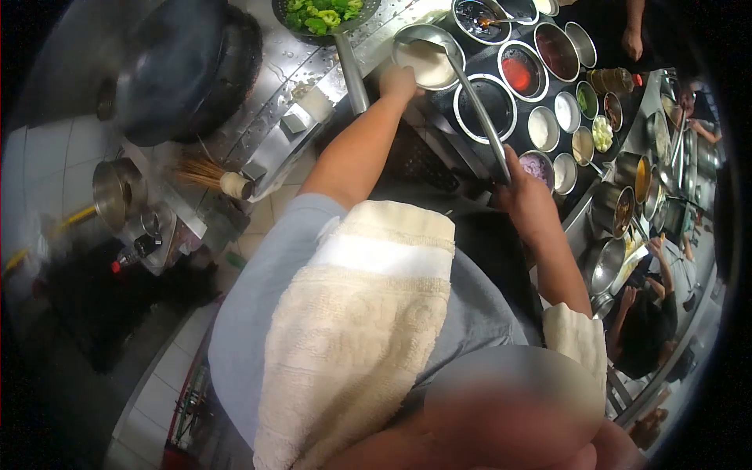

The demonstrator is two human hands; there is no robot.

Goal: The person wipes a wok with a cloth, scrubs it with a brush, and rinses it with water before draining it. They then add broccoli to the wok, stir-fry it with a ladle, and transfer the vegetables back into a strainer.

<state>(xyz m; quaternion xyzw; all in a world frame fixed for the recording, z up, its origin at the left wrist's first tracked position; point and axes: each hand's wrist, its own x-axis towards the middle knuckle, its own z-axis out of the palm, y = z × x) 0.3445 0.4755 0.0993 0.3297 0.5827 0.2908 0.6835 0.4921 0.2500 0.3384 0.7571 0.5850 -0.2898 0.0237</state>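
My right hand [529, 192] is closed around the long handle of a metal ladle [487, 117]. The ladle's head lies at the far side of a metal bowl [429, 69] with white contents, tilted over its rim. At that bowl's near left edge, my left hand [398, 83] has its fingers closed on the rim; the fingertips are partly hidden. Just left of it is the handle of a perforated strainer [352, 74] that holds green broccoli [317, 14]. A bowl with dark contents [485, 108] stands beside the ladle handle.
A large dark wok [184, 74] stands on the left. A bamboo brush [207, 174] lies at the counter edge. Several seasoning bowls, including red liquid [517, 75] and chopped purple onion [535, 168], crowd the right, with a bottle [611, 80]. Another person's hand [632, 45] hangs at top right.
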